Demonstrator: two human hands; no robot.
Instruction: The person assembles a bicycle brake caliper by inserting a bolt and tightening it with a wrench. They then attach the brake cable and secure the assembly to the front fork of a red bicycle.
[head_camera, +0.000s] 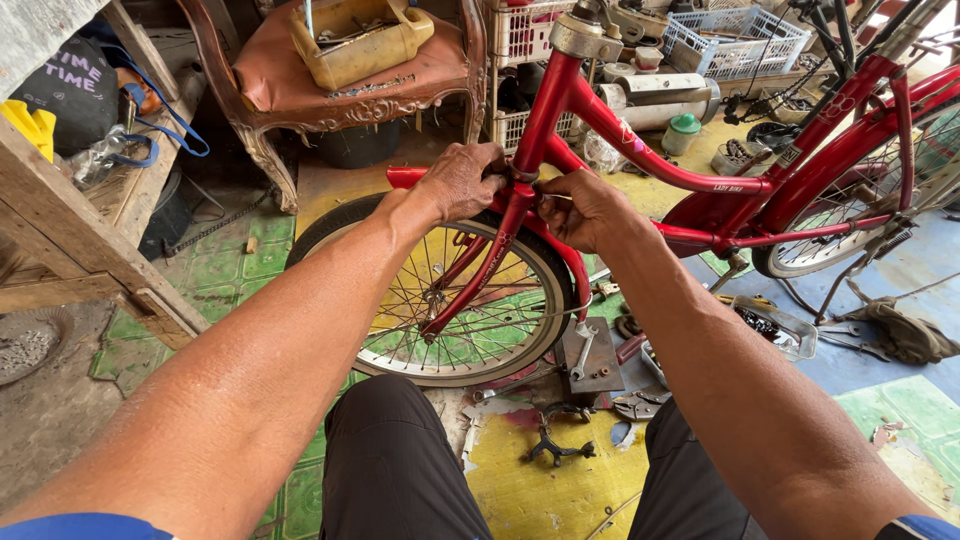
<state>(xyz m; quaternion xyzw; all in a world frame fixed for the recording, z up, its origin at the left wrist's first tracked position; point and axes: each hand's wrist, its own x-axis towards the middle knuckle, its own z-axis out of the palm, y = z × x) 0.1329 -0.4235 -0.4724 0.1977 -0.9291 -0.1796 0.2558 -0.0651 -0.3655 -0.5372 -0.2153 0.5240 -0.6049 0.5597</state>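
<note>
Both sets of fingers (548, 206) pinch a small part, too hidden to identify, at the fork crown (520, 190). The left hand (462, 180) is clenched on the crown and the right hand (585, 210) grips beside it. A slip could drop the part into the spokes (450, 300) or floor clutter. The red fork's long axis slants from the head tube down-left toward the hub (432, 300).

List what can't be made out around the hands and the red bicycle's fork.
- Head view: left hand and right hand cover the fork crown; the part they work on, and each grip, stay hidden.
- Rear wheel: cut off by the right edge.
- Floor tools: too small to identify.
</note>
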